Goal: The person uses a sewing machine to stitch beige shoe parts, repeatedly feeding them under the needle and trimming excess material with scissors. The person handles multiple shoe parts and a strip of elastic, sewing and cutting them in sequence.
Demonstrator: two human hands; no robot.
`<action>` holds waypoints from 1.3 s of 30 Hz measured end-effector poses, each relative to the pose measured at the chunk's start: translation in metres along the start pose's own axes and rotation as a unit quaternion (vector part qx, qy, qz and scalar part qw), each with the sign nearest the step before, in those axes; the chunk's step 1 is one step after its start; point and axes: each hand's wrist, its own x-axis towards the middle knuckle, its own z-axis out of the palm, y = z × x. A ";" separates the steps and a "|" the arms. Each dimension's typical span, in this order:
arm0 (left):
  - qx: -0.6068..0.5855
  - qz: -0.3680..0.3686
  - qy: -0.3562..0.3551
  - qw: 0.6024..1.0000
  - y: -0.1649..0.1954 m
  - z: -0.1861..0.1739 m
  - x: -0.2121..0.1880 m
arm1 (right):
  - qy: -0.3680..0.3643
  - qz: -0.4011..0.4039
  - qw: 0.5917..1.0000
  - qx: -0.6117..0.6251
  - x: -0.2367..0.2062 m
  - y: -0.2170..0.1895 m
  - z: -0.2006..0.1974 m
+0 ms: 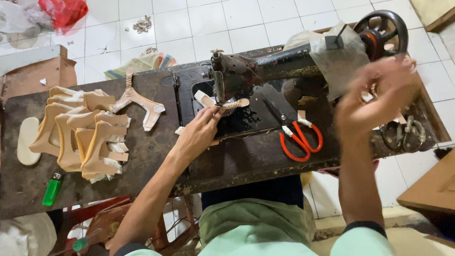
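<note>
An old black sewing machine [265,66] stands on a dark worn table [151,156]. My left hand [199,132] holds a tan strap piece [222,103] flat under the needle [219,90]. My right hand [374,95] is raised and blurred near the handwheel [384,28], fingers spread and apparently holding nothing. Red-handled scissors [298,137] lie on the table between my hands.
A stack of tan cut upper pieces [85,137] sits at the left, a single one [137,99] beside it. A green lighter [52,189] lies near the front edge. A pale sole piece [26,140] is at far left. A plastic bag [332,52] drapes the machine.
</note>
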 end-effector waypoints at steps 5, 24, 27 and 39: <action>0.014 0.001 -0.016 1.000 -0.004 0.000 0.000 | -0.418 -0.068 0.877 0.228 -0.065 -0.070 0.066; 0.108 0.039 -0.039 0.993 -0.027 0.002 -0.002 | -0.535 0.046 0.794 0.287 -0.092 -0.065 0.130; 0.036 0.017 -0.080 0.996 -0.025 0.002 0.001 | -0.517 0.058 0.807 0.280 -0.089 -0.069 0.126; 0.104 0.021 -0.040 0.994 -0.012 0.015 0.009 | -0.507 0.052 0.812 0.283 -0.100 -0.049 0.128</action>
